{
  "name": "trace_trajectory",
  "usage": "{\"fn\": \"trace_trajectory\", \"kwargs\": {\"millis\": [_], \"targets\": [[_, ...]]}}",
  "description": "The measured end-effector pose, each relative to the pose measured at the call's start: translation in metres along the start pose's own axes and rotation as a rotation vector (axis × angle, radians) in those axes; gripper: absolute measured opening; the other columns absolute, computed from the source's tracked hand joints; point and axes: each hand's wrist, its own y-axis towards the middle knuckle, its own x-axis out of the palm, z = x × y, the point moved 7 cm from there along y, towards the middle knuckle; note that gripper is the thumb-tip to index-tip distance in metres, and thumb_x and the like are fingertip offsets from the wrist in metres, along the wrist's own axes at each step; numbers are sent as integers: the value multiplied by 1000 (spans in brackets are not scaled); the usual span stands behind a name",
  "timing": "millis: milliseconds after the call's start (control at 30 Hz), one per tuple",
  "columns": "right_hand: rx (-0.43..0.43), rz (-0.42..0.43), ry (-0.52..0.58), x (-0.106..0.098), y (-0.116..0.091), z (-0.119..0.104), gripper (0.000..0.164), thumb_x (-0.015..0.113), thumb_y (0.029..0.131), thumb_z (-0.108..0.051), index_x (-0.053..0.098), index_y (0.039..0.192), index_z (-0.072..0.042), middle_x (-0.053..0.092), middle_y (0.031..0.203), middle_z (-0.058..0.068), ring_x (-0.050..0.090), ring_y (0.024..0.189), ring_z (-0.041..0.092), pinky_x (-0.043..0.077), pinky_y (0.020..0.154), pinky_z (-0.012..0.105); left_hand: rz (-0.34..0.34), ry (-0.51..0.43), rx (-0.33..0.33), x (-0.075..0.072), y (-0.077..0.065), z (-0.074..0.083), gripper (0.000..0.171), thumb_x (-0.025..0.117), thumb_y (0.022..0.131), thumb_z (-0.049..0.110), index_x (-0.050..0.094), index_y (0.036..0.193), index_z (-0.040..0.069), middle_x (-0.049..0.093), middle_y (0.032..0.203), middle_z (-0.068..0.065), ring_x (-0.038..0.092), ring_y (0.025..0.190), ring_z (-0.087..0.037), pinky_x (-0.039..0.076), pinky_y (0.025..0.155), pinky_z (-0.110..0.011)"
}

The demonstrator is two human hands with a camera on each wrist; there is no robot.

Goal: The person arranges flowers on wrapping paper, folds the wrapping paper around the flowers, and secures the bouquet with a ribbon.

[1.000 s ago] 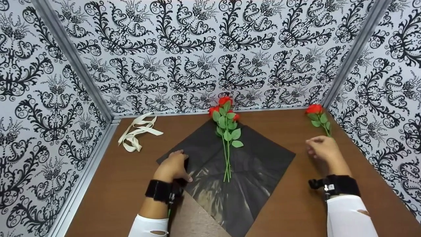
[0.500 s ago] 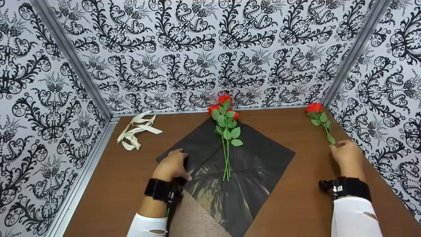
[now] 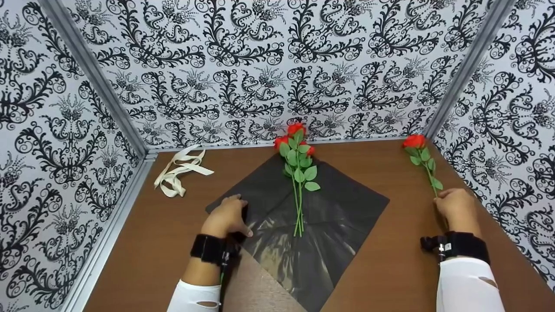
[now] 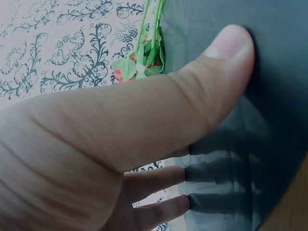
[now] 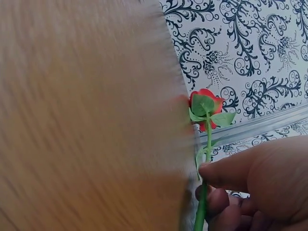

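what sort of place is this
Probably a small enclosed work booth, though the rest of the room is out of view: patterned walls stand on three sides, metal strips run along the corners, around a brown table.

On the head view I look forward and down over the table [image 3: 160, 255]; my left wrist view sits close against the left hand [image 4: 120, 130], my right faces along a rose [image 5: 208, 113] toward the patterned wall [image 5: 250, 53], which all three share.
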Motion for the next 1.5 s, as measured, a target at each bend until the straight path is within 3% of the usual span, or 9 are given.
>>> {"fn": "trace_trajectory", "kwargs": {"millis": [167, 233, 333, 500, 700, 900, 1100, 1333, 1500], "targets": [[-24, -72, 10, -1, -2, -8, 34, 56, 98, -20, 70, 112, 7, 69, 114, 33, 68, 94, 45, 57, 81, 54, 3, 4, -3, -1, -1, 1, 105, 103, 65, 39, 55, 153, 7, 36, 170, -20, 32, 157, -47, 41, 119, -62], [-33, -103, 50, -2, -3, -15, 33, 52, 96, -20, 70, 107, 6, 75, 96, 21, 72, 81, 31, 56, 73, 40, -2, -2, -8, -3, -2, 1, 106, 103, 65, 38, 55, 153, 6, 35, 170, -20, 31, 157, -47, 40, 120, -63], [-43, -143, 183, -1, -6, -30, 36, 50, 99, -19, 66, 116, 8, 73, 78, 5, 72, 69, 17, 57, 68, 30, -7, -8, -12, -5, -2, 2, 106, 103, 64, 37, 54, 153, 5, 33, 171, -21, 30, 158, -47, 39, 121, -63], [-48, -189, 473, 6, -11, -63, 47, 57, 105, -17, 51, 141, 12, 68, 91, 1, 68, 70, 9, 64, 71, 29, 0, 4, -5, -7, -4, 4, 106, 103, 64, 36, 55, 153, 5, 35, 170, -22, 32, 157, -47, 39, 121, -63], [-131, -228, 656, 22, -27, -123, 52, 64, 101, -10, 44, 145, 11, 67, 97, -2, 68, 72, 11, 65, 73, 32, 15, 10, 16, -10, -4, 6, 105, 103, 64, 37, 56, 151, 4, 37, 168, -23, 34, 155, -48, 40, 121, -61], [-256, -304, 694, 58, -56, -190, 55, 68, 97, -4, 42, 143, 9, 69, 94, 6, 70, 66, 17, 65, 66, 36, 13, 2, 19, -9, -3, 5, 104, 103, 64, 36, 57, 151, 4, 37, 168, -23, 34, 156, -48, 40, 121, -61], [-300, -380, 699, 109, -76, -239, 52, 67, 94, 1, 47, 141, 7, 69, 91, 8, 67, 62, 17, 64, 60, 34, 15, 3, 22, -5, -3, 4, 104, 104, 63, 37, 57, 151, 4, 37, 168, -24, 35, 155, -48, 41, 120, -61], [-297, -447, 650, 150, -82, -277, 55, 63, 97, 2, 42, 148, 6, 70, 100, 20, 66, 63, 17, 62, 57, 31, 1, 12, 1, 0, -1, -1, 106, 103, 64, 37, 55, 153, 6, 35, 170, -22, 32, 157, -47, 39, 121, -62], [-290, -471, 613, 170, -79, -292, 57, 63, 97, 3, 40, 148, 6, 69, 95, 16, 66, 61, 17, 61, 56, 31, -7, 24, 5, 0, -1, 1, 106, 103, 64, 39, 55, 153, 5, 36, 169, -22, 33, 156, -47, 39, 121, -61]]}}
